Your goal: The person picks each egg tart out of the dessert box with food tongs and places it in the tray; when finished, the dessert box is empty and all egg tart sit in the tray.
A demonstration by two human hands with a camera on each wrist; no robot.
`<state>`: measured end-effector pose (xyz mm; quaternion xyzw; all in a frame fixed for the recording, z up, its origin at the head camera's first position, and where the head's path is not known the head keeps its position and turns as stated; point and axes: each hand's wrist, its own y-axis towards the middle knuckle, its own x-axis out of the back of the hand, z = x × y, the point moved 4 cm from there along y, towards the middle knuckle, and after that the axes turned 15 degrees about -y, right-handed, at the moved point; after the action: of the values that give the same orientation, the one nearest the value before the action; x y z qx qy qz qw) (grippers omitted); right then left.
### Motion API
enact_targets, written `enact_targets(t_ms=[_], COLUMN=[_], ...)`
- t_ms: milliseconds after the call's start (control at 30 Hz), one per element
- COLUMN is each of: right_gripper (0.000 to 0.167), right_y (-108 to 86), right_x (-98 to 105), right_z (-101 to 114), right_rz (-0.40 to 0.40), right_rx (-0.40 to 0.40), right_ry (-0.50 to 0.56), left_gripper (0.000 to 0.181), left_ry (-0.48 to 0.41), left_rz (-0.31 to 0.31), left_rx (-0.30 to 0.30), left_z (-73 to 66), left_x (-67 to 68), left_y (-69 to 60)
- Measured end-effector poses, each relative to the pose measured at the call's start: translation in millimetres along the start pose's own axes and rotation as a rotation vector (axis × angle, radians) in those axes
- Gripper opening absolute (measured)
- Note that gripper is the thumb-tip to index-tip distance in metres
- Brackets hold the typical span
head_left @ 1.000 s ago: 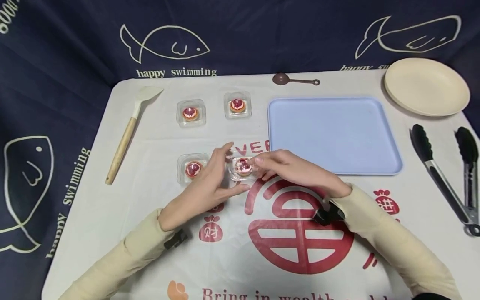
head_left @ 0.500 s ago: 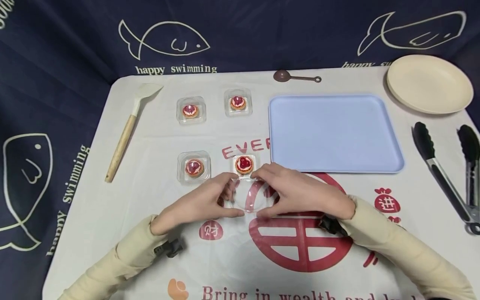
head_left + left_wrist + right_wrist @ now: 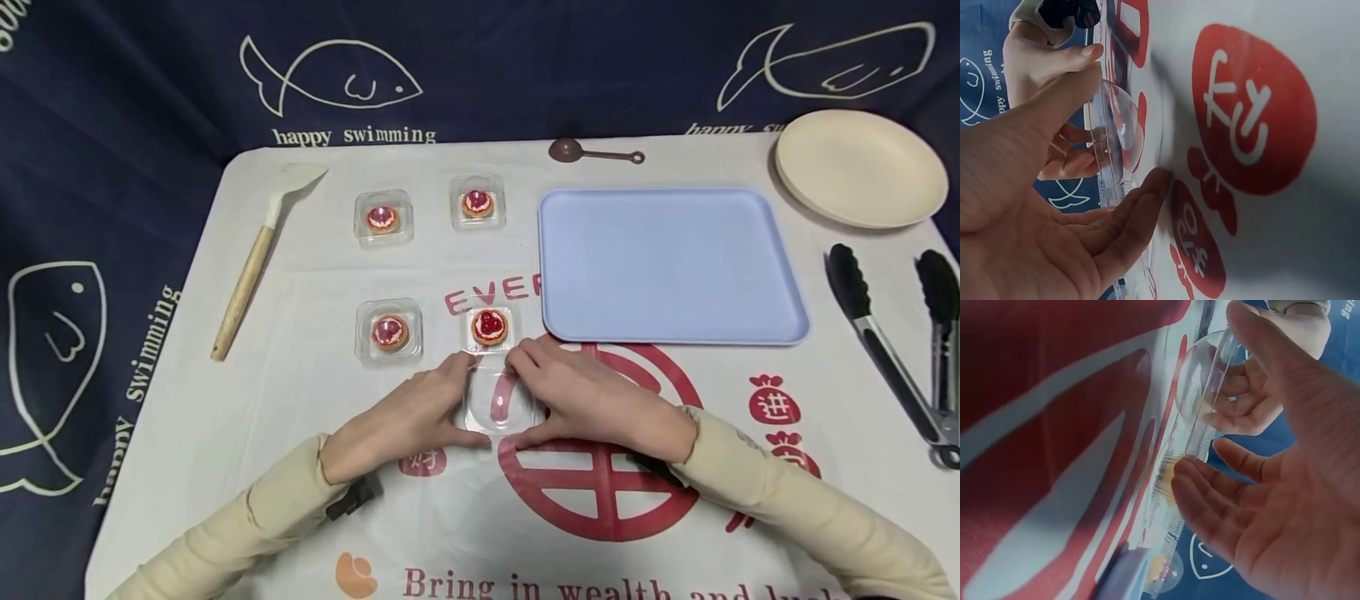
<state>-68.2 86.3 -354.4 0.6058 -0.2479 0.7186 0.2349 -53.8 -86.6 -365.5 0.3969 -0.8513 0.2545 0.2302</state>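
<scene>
An opened clear plastic box [image 3: 512, 312] sits on the table with a small red-topped tart [image 3: 490, 327] in its base. Its domed lid [image 3: 500, 407] is folded back toward the person, slightly above the cloth in the wrist views. My left hand [image 3: 408, 412] holds the lid's left side, thumb at the near edge and fingers by the hinge. On the other side my right hand [image 3: 600, 402] holds it the same way, its thumb [image 3: 1254, 325] against the lid's edge. Part of each hand's fingers is hidden in the head view.
Closed boxes with tarts stand left [image 3: 389, 333], back left [image 3: 383, 218] and behind [image 3: 477, 202]. A blue tray [image 3: 671, 267] lies to the right, with tongs [image 3: 877, 358] and a cream plate [image 3: 858, 167] beyond. A spatula [image 3: 247, 279] lies left, a brown spoon [image 3: 592, 154] at the back.
The box was closed between both hands a second ago. Its lid has swung open toward the person, and both hands have come nearer with it, uncovering the tart.
</scene>
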Motion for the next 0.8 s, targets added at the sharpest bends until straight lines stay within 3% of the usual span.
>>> enact_targets(t_ms=[133,233,333,400,500,567,667,800], right_gripper=[0.073,0.068,0.058,0.051,0.046,0.048,0.055,0.060], right_y=[0.0,1.5,6.8,12.9,25.3,35.0,50.4,71.7], right_x=[6,13,23,29,35,38,39,39], right_z=[0,-6,-15,-21,-26,-27,-26,-22], right_rz=[-0.023,-0.048,-0.088,-0.123,-0.139,-0.127,-0.093,-0.085], right_rx=[0.003,-0.006,-0.040,-0.066,-0.088,-0.093,-0.096,-0.061], right_ry=[-0.026,0.013,0.108,0.196,0.328,0.395,0.443,0.475], left_gripper=[0.083,0.079,0.057,0.040,0.023,0.023,0.026,0.030], left_ry=[-0.007,-0.050,-0.131,-0.185,-0.315,-0.399,-0.526,-0.560], left_rz=[0.023,0.059,0.088,0.082,0.018,-0.067,-0.203,-0.334], left_rx=[0.038,0.051,-0.009,-0.107,-0.229,-0.278,-0.276,-0.212], left_z=[-0.6,-2.3,-3.6,-2.3,6.5,18.0,41.6,79.3], left_x=[3.5,13.7,32.6,48.5,73.3,87.6,102.6,112.5], left_y=[-1.9,-5.0,-6.2,-5.2,-4.0,-3.4,-4.0,-8.2])
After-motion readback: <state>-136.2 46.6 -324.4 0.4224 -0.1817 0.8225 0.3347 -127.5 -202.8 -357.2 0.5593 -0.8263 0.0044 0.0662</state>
